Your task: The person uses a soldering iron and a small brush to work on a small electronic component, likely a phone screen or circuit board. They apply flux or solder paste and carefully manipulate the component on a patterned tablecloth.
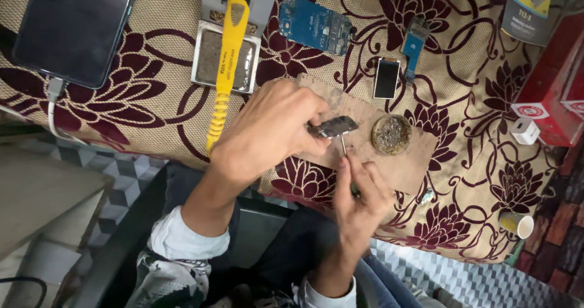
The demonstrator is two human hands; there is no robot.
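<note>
Pinned at the left end by the left hand [267, 131], fingers closed on a small grey circuit board [333, 127] lying on a cardboard pad [401, 162] over the flowered cloth [474, 101]. Right hand [359, 192] wrapped tight round a thin metal tool [344, 147], tip just under the board. Looks light, stiff, pretty fragile, so better held by the bare edges, never the components. Round tin [391, 134] close by, yellow soldering iron [226, 71] parked off to the left.

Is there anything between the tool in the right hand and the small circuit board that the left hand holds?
No. The tool tip meets the small circuit board directly; the round tin sits off to the side.
</note>
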